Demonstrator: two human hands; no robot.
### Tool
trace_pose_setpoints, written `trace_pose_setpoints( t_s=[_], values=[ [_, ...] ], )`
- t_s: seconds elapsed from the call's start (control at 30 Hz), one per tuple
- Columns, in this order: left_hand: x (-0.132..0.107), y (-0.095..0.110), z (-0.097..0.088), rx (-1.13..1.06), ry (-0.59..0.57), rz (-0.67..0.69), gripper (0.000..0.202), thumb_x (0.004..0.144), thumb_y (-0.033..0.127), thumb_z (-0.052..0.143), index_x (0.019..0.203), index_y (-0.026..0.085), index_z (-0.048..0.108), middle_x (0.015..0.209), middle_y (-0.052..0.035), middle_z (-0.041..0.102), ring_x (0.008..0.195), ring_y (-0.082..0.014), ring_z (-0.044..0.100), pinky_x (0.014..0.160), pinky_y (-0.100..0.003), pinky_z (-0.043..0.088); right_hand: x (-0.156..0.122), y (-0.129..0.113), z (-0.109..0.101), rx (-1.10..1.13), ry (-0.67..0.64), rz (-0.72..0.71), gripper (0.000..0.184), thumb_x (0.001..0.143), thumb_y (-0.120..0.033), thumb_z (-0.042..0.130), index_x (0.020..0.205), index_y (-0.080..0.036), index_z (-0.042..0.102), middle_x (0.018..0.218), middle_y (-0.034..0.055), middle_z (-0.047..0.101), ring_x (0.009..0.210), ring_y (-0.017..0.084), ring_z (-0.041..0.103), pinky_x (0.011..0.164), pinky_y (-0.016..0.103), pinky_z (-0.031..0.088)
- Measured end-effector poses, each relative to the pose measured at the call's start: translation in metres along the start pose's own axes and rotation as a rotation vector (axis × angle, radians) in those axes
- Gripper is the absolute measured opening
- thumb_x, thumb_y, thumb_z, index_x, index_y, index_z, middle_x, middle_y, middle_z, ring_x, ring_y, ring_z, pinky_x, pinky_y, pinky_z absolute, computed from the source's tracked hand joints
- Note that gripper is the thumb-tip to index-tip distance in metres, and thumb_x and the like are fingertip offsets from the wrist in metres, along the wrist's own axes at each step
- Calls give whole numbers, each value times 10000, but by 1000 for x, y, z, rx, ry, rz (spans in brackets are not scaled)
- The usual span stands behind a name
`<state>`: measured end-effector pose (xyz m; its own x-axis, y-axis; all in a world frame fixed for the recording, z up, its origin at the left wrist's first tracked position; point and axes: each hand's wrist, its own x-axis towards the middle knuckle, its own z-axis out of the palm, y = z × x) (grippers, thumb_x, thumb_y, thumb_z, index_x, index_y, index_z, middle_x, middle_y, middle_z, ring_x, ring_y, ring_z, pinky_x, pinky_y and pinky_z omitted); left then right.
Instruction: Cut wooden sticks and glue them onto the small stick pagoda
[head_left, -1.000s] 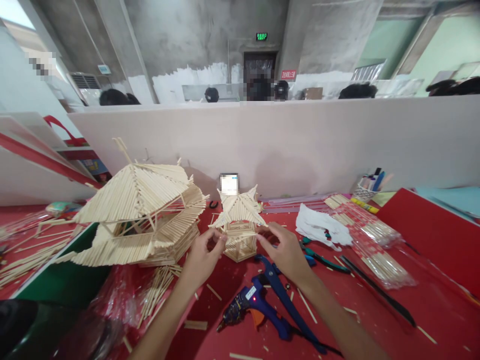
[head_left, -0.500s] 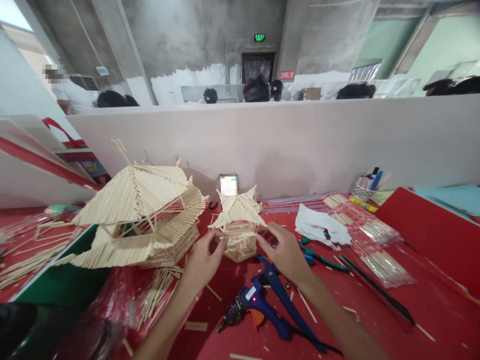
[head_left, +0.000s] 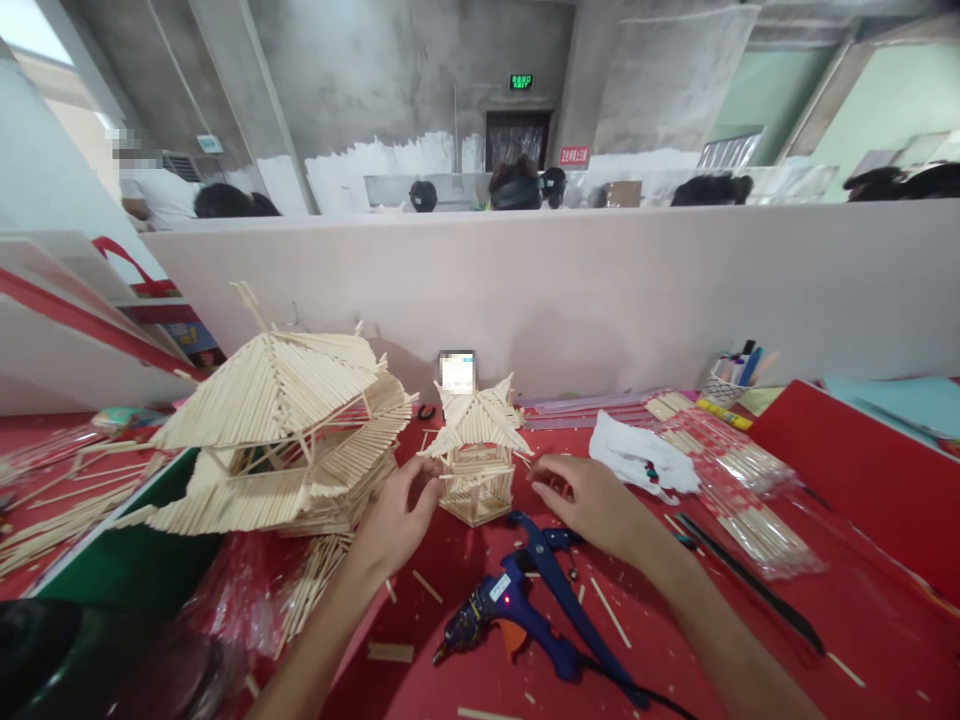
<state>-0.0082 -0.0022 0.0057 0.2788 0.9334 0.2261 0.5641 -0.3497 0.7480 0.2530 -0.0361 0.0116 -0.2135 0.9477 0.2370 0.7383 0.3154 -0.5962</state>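
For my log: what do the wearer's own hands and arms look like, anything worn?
The left hand and right hand are bare: no gloves, rings or watch visible. The left forearm and right forearm are uncovered down to the picture's lower edge, with no sleeve in view.

Bare matt wood sticks on little pavilion [head_left: 477,455] and big pavilion [head_left: 277,430], glossy blue plastic glue gun [head_left: 525,625], matt red table [head_left: 885,600], shiny clear plastic bags [head_left: 739,478].
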Motion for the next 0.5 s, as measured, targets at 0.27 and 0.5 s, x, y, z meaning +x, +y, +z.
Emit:
trace_pose_setpoints(
  t_s=[0.27, 0.5],
  values=[
    [-1, 1, -8, 70, -12, 6, 243, 930, 370, 386, 851, 217, 557, 810, -24, 654, 795, -215, 602, 786, -332, 436, -8, -11, -16, -112, -149, -3, 212, 915, -226, 508, 877, -231, 717, 867, 42, 749, 766, 200, 662, 685, 290, 414],
    [-2, 4, -14, 437, -74, -89, 278, 945, 334, 341, 847, 221, 574, 793, -57, 645, 787, -229, 603, 739, -317, 387, -20, 4, -34, -257, -349, 97, 163, 898, -234, 573, 770, -233, 674, 776, 20, 716, 708, 182, 629, 596, 254, 336]
  ],
)
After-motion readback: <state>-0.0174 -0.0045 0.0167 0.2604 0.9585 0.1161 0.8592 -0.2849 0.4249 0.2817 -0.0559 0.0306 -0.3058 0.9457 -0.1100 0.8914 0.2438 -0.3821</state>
